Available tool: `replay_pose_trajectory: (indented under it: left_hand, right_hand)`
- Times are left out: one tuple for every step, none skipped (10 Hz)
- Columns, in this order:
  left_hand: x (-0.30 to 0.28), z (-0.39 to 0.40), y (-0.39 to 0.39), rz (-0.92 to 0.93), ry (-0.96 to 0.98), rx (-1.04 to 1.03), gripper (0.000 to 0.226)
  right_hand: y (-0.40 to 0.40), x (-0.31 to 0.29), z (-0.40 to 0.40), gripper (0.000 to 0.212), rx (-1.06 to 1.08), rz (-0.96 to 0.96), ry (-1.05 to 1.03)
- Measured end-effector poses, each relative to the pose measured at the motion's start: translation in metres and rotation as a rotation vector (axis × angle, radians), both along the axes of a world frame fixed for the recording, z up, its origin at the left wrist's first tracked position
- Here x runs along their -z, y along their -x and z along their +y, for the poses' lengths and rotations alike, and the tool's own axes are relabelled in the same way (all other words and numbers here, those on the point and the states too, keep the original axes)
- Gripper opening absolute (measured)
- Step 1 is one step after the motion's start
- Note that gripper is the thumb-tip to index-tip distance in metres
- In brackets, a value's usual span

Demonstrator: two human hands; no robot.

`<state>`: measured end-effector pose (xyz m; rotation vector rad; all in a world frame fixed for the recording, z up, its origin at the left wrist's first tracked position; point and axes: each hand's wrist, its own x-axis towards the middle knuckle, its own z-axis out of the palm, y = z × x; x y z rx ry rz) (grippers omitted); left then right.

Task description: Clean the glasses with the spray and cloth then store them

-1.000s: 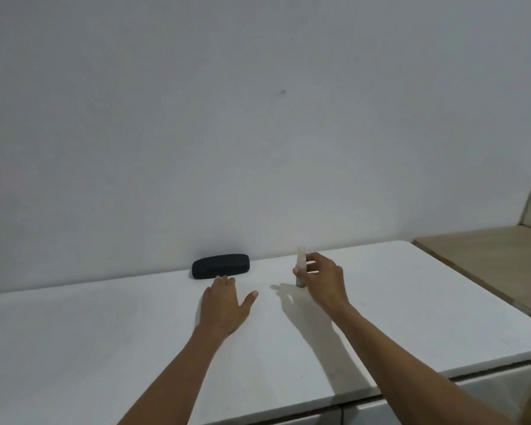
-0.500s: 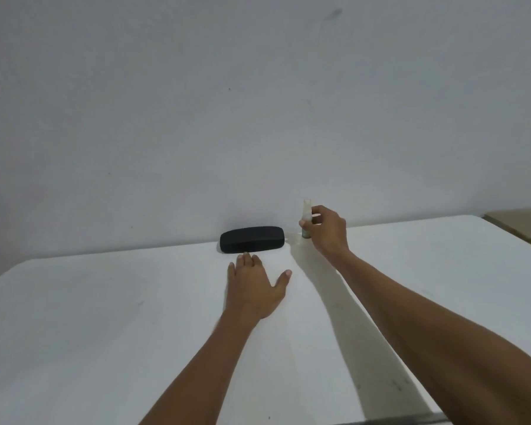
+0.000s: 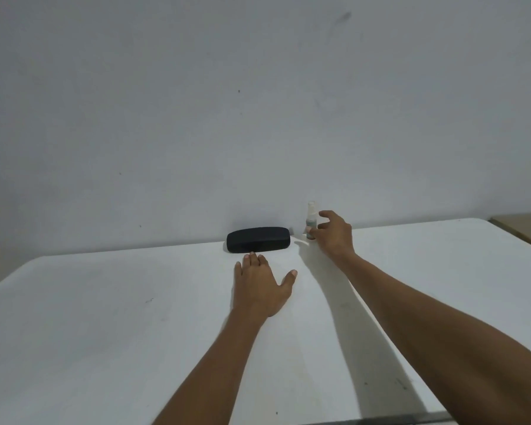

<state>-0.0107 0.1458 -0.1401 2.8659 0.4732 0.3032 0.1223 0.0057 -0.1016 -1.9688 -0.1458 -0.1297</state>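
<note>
White table [image 3: 105, 332] against a bare wall: our left hand [image 3: 259, 286] rests flat, fingers together, near the closed black glasses case [image 3: 258, 239]; our right hand [image 3: 331, 234], fingers loosely spread, touches the upright spray bottle [image 3: 311, 220], which we should grip low and firmly.

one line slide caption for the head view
Left hand flat on the white table before a closed black glasses case; right hand at an upright spray bottle.
</note>
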Motion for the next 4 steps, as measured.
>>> replay_pose_trajectory:
  left_hand:
    - [0.0, 0.0, 0.002, 0.002, 0.01, -0.004, 0.094]
    - [-0.007, -0.003, 0.01, -0.033, 0.052, -0.015, 0.089]
    - [-0.011, -0.008, 0.029, -0.176, 0.079, -0.036, 0.078]
    - [-0.019, -0.017, 0.061, -0.256, 0.299, -0.074, 0.076]
  right_hand:
    - [0.015, -0.002, -0.01, 0.066, 0.012, 0.015, -0.006]
    - [0.047, -0.008, -0.025, 0.065, -0.003, 0.012, -0.032]
    - [0.094, -0.017, -0.051, 0.057, -0.025, -0.023, -0.099]
    - [0.163, -0.012, -0.091, 0.046, 0.016, -0.107, -0.188]
